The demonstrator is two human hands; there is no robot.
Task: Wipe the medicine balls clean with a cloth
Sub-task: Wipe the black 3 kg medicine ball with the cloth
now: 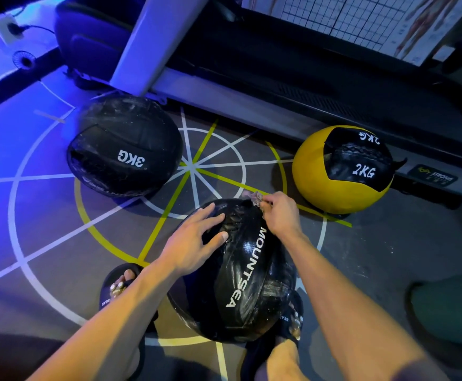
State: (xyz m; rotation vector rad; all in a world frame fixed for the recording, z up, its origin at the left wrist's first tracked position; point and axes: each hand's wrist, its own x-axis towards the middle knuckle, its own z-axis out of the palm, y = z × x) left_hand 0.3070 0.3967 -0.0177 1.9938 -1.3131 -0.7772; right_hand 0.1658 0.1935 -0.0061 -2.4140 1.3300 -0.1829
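A black medicine ball (247, 276) marked MOUNTSEA sits on the floor between my feet. My left hand (194, 240) rests on its top left with fingers spread flat. My right hand (279, 213) grips a small grey cloth (256, 198) at the ball's far upper edge; most of the cloth is hidden in the fist. A black 3KG ball (125, 147) lies to the far left. A yellow and black 2KG ball (342, 169) lies to the far right.
A treadmill base (293, 111) runs behind the balls. The grey floor (59, 215) carries white and yellow painted lines. My feet in black sandals (122, 290) flank the near ball. A dark round object (449, 306) lies at the right edge.
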